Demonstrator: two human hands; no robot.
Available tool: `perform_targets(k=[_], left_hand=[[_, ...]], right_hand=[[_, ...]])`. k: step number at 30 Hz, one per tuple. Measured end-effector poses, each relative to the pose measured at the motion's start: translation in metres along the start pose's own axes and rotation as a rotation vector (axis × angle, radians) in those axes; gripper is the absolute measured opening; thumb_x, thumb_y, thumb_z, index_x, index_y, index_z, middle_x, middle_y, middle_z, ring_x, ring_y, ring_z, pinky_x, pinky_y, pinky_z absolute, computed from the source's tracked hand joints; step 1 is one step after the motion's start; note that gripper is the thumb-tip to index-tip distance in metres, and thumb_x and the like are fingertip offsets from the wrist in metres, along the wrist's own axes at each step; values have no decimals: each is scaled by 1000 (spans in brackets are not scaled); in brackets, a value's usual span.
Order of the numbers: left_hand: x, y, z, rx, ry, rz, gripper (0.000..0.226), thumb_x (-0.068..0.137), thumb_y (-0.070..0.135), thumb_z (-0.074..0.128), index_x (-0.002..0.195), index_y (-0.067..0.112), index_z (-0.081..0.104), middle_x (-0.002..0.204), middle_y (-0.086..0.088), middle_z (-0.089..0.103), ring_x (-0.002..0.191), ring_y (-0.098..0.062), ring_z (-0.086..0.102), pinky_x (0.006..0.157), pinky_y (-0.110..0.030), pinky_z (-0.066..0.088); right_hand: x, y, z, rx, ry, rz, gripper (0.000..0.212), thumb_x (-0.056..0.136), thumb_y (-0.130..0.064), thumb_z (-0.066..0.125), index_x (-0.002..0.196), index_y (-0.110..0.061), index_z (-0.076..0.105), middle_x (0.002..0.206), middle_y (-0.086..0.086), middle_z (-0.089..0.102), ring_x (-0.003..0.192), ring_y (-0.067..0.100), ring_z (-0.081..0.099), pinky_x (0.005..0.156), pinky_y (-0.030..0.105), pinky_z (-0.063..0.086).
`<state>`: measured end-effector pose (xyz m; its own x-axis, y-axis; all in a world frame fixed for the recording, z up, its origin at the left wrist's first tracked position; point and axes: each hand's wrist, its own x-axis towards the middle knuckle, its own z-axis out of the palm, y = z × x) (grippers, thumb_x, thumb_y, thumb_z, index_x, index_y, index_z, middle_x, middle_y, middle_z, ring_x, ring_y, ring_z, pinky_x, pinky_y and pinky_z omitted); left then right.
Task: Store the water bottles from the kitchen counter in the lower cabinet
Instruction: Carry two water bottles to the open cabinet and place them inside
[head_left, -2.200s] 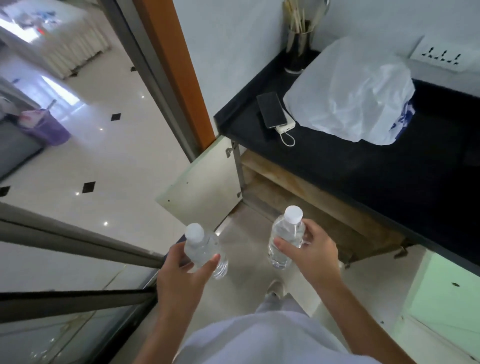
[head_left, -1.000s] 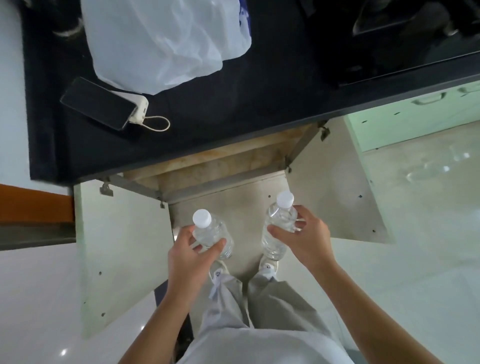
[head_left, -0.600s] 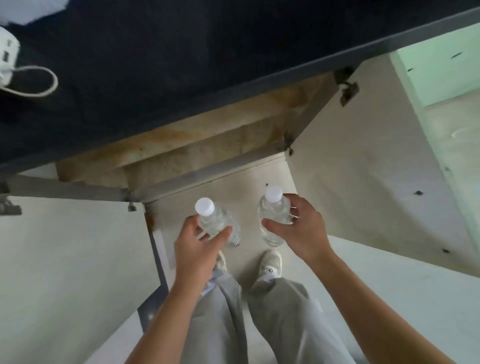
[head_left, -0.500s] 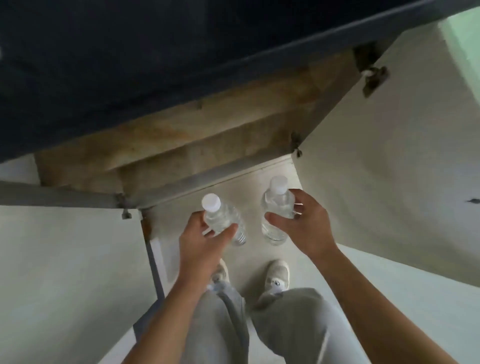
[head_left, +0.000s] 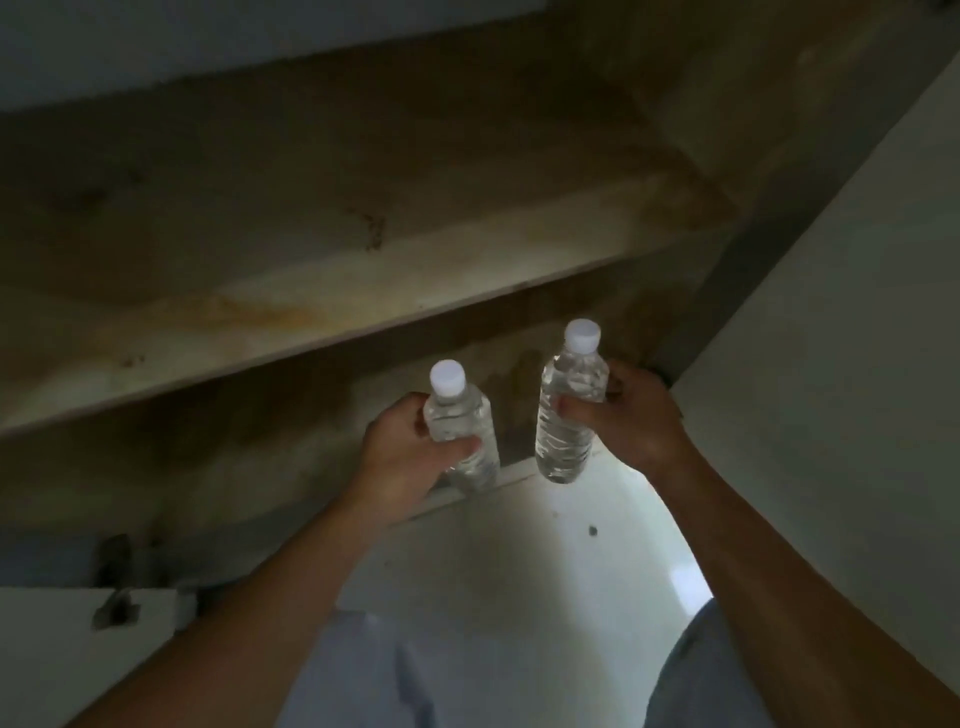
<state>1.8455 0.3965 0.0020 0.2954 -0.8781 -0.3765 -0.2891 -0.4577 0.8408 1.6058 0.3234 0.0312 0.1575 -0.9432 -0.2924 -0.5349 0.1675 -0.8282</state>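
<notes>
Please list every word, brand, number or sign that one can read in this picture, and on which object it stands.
None: no text can be read here. The left bottle and the right bottle show only clear plastic, with no label visible; the cabinet shelf bears only stains.

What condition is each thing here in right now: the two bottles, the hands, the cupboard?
left bottle: capped, upright, held in the air.
right bottle: capped, upright, held in the air.
left hand: gripping the left bottle.
right hand: gripping the right bottle.
lower cabinet: open, bottles not yet set down inside.
right cabinet door: swung open.
</notes>
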Motion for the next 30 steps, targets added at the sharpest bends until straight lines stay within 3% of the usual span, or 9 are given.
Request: perform_targets(k=[5,9,12,15,17,19,23,27,30], left_hand=[[41,-6,0,57,-75,1,33,68,19,91,97,21,74,94,5,78,89,-14,75,85,-36,61],[47,-15,7,22,-122,-83,49,51,32,93,95,16,77,95,-2,79,92,-22,76,92,-49,60],[55,-27,15,1,-143,-149,37,63,21,94,95,13,78,95,-4,80,92,-23,76,93,-46,59],[74,-39,26,-35,-191,-186,36,66,24,94,96,12,78,93,-5,80,91,-24,77,93,-44,60],[84,-40,32,-80,-227,-204,32,70,23,92,96,11,78,92,-5,80,91,-23,77,93,-41,60],[91,-41,38,-125,-228,-215,31,71,23,91,97,11,79,91,-5,80,90,-23,77,92,-40,60],[96,-47,48,-241,-136,-255,26,78,19,87,98,7,76,86,-7,79,81,-23,77,81,-34,62],[114,-55,56,-239,-64,-244,22,83,26,83,94,10,73,87,-8,78,81,-25,75,81,-36,62],[133,-63,65,-162,-27,-165,23,82,30,83,93,12,74,94,-10,77,87,-27,74,86,-40,61]], right_hand=[[30,23,4,-49,-32,-18,45,74,-39,87,113,-25,68,106,-7,71,98,12,68,87,29,55],[30,26,20,-94,-18,-43,31,82,-30,83,103,-11,71,100,7,74,94,22,69,94,35,53],[38,31,36,-84,-12,-41,29,82,-26,83,101,-8,71,97,8,74,94,25,70,93,33,53],[57,39,49,-126,0,-62,33,83,-30,82,103,-7,68,88,0,67,85,19,67,71,6,45],[69,44,55,-175,-9,-27,33,83,-36,81,97,-13,64,79,-8,61,76,10,64,56,1,38],[79,49,61,-172,6,22,32,82,-32,83,80,-18,54,68,-15,52,64,-3,52,53,-1,37],[88,62,71,-281,62,27,40,90,-21,75,55,-23,55,57,-8,57,67,8,56,68,13,48],[104,81,84,-244,3,99,38,76,-52,81,60,-24,60,74,-1,71,79,15,69,89,33,56],[114,83,94,-265,39,32,48,79,-44,82,48,-25,50,59,-2,61,68,15,63,78,30,50]])
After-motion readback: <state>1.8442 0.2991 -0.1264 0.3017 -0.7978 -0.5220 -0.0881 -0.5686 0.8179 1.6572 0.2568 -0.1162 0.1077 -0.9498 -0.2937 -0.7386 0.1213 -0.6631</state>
